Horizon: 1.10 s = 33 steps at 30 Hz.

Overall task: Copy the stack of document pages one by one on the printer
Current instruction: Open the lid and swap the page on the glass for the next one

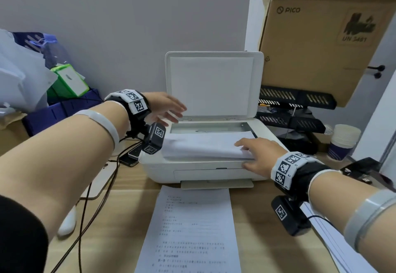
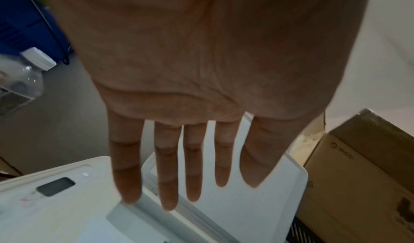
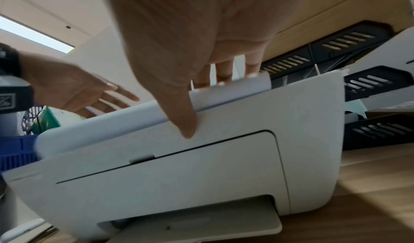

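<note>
White paper sheet lies partly over glass of white flatbed printer, lid up. Right hand pinches near right corner, fingers on top. Left hand hovers flat, empty. Sheet looks light, floppy, slippery; best held by edge.

Left hand spread, fingers straight; right hand palm down, pinching page edge.

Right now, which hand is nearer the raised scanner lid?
Left. The left hand hovers beside the lid, lower left corner; the right hand pinches the sheet at the printer front.
</note>
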### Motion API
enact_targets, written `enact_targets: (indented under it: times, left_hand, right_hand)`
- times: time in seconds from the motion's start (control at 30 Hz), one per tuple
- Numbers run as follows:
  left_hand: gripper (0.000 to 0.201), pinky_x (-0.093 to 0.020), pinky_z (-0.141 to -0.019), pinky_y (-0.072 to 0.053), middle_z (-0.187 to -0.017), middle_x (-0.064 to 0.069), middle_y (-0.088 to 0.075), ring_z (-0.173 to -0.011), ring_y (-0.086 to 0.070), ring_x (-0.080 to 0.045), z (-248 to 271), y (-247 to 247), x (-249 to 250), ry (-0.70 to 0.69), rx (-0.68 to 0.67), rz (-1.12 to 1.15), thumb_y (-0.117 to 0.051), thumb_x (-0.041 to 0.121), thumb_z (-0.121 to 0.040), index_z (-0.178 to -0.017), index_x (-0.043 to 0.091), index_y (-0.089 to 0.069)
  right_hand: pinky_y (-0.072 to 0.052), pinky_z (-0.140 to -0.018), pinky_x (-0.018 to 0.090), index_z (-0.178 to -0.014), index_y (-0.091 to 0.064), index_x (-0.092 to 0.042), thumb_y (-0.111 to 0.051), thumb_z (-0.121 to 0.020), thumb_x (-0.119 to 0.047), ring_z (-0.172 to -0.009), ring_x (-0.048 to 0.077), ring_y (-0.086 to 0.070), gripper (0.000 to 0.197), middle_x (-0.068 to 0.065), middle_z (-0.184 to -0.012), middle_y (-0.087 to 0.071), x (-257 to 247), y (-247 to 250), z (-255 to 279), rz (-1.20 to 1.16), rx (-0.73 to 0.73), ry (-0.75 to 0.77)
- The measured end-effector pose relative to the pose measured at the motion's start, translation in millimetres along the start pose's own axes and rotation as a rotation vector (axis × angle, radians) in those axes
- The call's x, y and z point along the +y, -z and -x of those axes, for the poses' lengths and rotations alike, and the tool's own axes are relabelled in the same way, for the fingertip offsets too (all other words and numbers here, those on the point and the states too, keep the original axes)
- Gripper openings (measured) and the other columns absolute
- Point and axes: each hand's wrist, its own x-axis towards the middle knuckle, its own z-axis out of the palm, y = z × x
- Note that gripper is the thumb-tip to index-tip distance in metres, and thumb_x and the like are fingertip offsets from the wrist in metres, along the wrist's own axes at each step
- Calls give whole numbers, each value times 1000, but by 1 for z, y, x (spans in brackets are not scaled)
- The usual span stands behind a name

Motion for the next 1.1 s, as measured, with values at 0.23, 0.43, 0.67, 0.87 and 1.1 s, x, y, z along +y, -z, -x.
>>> enact_targets:
  times: [0.23, 0.43, 0.67, 0.87, 1.1]
  left_hand:
    - [25, -38, -82, -54, -112, -3, -71, -103, -67, -23, 37, -9, -4, 44, -127, -86, -58, 32, -98, -117, 19, -69]
    - [75, -45, -95, -48, -119, -8, -71, -111, -66, -25, 36, -38, 33, -128, -225, 254, -45, 74, -84, -125, 13, -62]
    - [28, -37, -82, -61, -105, -13, -75, -91, -74, -24, 15, -146, 94, -325, -124, 147, -75, 16, -86, -112, 8, -67]
    - [13, -37, -64, -63, -82, -14, -73, -67, -73, -22, 12, -270, 115, -282, -245, 20, -68, 3, -89, -102, 1, -66]
    - [37, -37, -71, -61, -115, -23, -66, -82, -70, -25, 29, -370, 97, -147, -383, 10, -54, -1, -96, -132, -3, -48]
  right_hand:
    - [-53, -64, 38, -80, -59, -28, -56, -89, -22, -73, 25, -60, 11, -4, -74, -63, 13, 16, 34, -177, 278, -8]
    - [-36, -55, 30, -72, -58, -16, -55, -90, -14, -69, 26, -57, 19, 2, -70, -61, 54, 61, 73, -368, 456, -249]
    - [-51, -76, 35, -101, -67, -16, -64, -91, -18, -86, 28, -66, 11, 9, -98, -70, 129, 72, 162, -523, 306, -583]
    - [-49, -82, 34, -120, -62, -9, -64, -91, -20, -98, 29, -62, 31, 14, -114, -67, 183, 29, 233, -360, 91, -819]
    - [-44, -76, 28, -112, -61, -15, -59, -94, -20, -102, 31, -63, 19, 12, -113, -67, 202, -16, 271, -311, 10, -992]
